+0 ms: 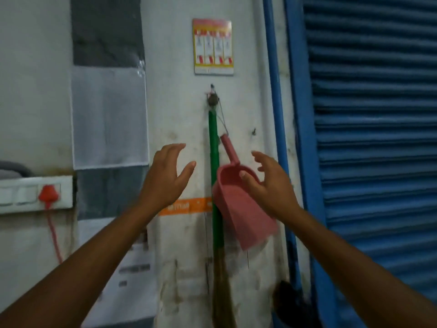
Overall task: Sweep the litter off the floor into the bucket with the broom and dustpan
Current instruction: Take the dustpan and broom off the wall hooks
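Observation:
A broom with a green handle point(214, 147) and brown bristles hangs from a hook on the white wall. A pink dustpan point(238, 209) hangs beside it by a wire loop, tilted, its handle pointing up. My left hand point(165, 178) is raised with fingers spread, just left of the broom handle and apart from it. My right hand point(267, 183) hovers in front of the dustpan's upper right rim, fingers loosely spread, holding nothing. No bucket or litter is in view.
A blue roller shutter point(378, 138) and its blue frame fill the right side. A switchboard with a red plug point(48, 194) and hanging red cord sits on the left wall. A red and yellow poster point(212, 46) hangs above the hook.

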